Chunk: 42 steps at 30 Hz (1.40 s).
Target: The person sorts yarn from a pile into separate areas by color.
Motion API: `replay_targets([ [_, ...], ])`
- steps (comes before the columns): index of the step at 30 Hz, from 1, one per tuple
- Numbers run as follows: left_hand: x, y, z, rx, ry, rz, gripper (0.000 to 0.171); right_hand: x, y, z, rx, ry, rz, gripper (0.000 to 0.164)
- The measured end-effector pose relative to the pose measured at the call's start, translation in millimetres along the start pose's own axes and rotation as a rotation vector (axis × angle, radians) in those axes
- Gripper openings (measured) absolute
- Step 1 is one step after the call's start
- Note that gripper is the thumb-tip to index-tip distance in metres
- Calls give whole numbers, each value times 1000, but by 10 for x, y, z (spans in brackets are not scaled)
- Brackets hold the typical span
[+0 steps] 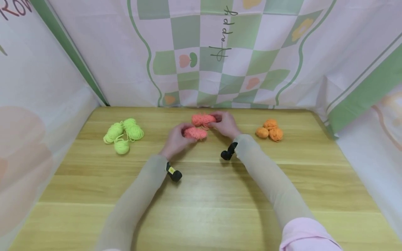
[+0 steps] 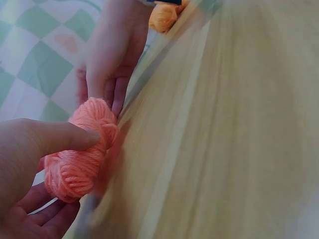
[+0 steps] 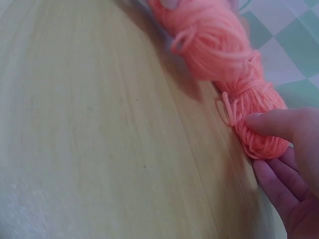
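Two coral-pink yarn skeins are near the middle back of the table. The left hand (image 1: 178,138) grips the nearer pink skein (image 1: 195,133); in the left wrist view its thumb lies across this skein (image 2: 82,154), with fingers beneath. Just behind it, the right hand (image 1: 225,123) holds the right end of the farther pink skein (image 1: 201,120). From the right wrist, the thumb presses on top of that skein (image 3: 259,112) and the fingers curl under its end. The left hand's skein (image 3: 212,37) partly covers it there, seemingly raised above the wood.
On the left of the wooden table (image 1: 194,209) lies a group of lime-green yarn balls (image 1: 121,146). Orange yarn balls (image 1: 275,134) sit together on the right. A patterned cloth (image 1: 220,80) hangs along the back edge, with more cloth at both sides.
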State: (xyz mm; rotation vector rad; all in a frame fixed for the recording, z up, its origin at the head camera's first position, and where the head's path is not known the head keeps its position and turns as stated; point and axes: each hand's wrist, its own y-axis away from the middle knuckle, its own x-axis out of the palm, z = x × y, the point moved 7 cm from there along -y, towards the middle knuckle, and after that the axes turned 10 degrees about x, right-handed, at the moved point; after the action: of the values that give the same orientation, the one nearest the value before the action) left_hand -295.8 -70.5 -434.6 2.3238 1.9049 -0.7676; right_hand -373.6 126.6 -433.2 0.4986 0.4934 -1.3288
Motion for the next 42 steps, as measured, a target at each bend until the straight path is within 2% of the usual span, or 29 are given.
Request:
replay_targets([
  [5,-3,-71,36,-17,-16,-3,52,15,-7,-6,4,-12,1,41],
  [11,14,-166,62,-8,-40,-1,52,7,-13,-39,21,-35,-2,43],
  [22,12,-250,104,-20,-44,-58,54,1,-15,-85,68,-85,15,49],
  [29,7,-294,121,-47,-42,-83,56,-4,-33,-97,57,-97,6,45],
  [37,21,-345,161,-101,-2,-134,66,37,-52,-67,11,-22,18,43],
  [42,17,-356,169,-123,-18,-157,71,25,-47,-50,12,-45,21,46],
])
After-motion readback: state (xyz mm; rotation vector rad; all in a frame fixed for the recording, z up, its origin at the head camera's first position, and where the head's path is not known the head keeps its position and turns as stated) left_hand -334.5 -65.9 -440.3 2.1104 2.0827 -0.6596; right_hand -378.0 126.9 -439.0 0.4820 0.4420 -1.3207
